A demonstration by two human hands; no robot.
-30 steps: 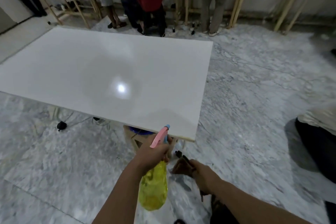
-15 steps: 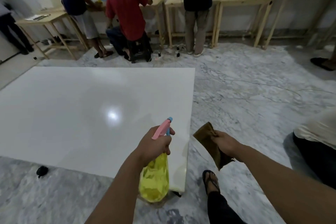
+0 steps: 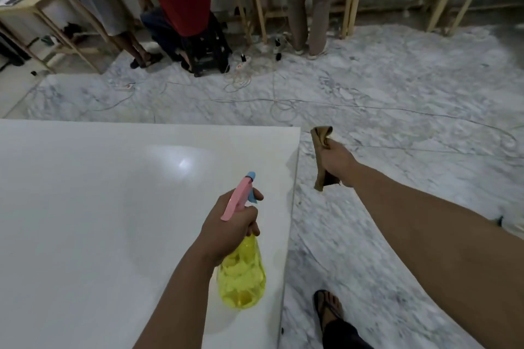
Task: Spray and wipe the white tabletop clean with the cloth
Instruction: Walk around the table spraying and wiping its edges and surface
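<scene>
Having stepped closer, the left hand [image 3: 226, 231] is now gripping the yellow spray bottle [image 3: 241, 272] over the white tabletop [image 3: 85, 207] at lower centre, apparently ready to spray, while the right hand [image 3: 336, 163] is holding the brown cloth [image 3: 321, 147] beyond the table's right edge.

Dim indoor light, overhead glare spot on the tabletop [image 3: 85, 207], wide-angle edge bending, soft blur.
</scene>
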